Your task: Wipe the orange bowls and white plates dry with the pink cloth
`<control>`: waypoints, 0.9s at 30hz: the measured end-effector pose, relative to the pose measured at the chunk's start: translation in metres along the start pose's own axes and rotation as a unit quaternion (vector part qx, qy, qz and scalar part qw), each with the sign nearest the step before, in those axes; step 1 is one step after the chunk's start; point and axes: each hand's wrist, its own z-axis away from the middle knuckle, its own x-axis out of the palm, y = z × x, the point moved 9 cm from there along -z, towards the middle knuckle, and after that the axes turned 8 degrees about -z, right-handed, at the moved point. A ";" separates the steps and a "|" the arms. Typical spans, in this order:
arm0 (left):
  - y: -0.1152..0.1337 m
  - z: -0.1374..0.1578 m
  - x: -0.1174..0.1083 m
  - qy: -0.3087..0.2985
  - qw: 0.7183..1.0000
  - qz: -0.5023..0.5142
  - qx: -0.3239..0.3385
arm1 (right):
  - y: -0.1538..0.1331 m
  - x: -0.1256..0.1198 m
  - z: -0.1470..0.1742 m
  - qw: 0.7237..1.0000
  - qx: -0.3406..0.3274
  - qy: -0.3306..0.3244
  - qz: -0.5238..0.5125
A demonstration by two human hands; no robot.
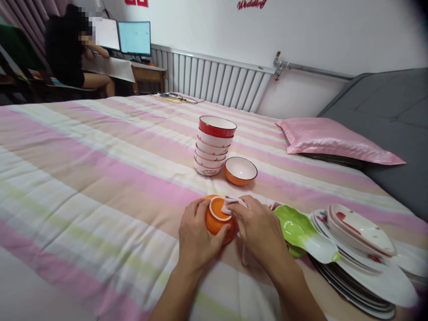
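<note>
An orange bowl [214, 225] is tipped so that its base, with a white foot ring, faces up toward me. My left hand [197, 232] grips its left side, fingers over the far rim and thumb across the near side. In my right hand [256, 223] a pale pink cloth [234, 202] is pinched, pressed against the base; part of the cloth hangs below the hand. Just beyond, a second orange bowl [240, 170] with a white inside stands upright. It sits beside a tall stack of red and white bowls [214, 147].
Right of my hands lie a green leaf-shaped dish [294, 225] and stacked white plates [354, 263] with smaller dishes on top. Everything rests on a striped bedspread [100, 178]. A pink pillow [334, 140] lies at the right. A person [70, 49] sits at a desk with monitors.
</note>
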 end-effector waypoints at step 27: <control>0.000 -0.002 0.001 0.002 1.000 -0.002 0.000 | 0.002 0.005 -0.003 0.998 0.005 0.009 -0.069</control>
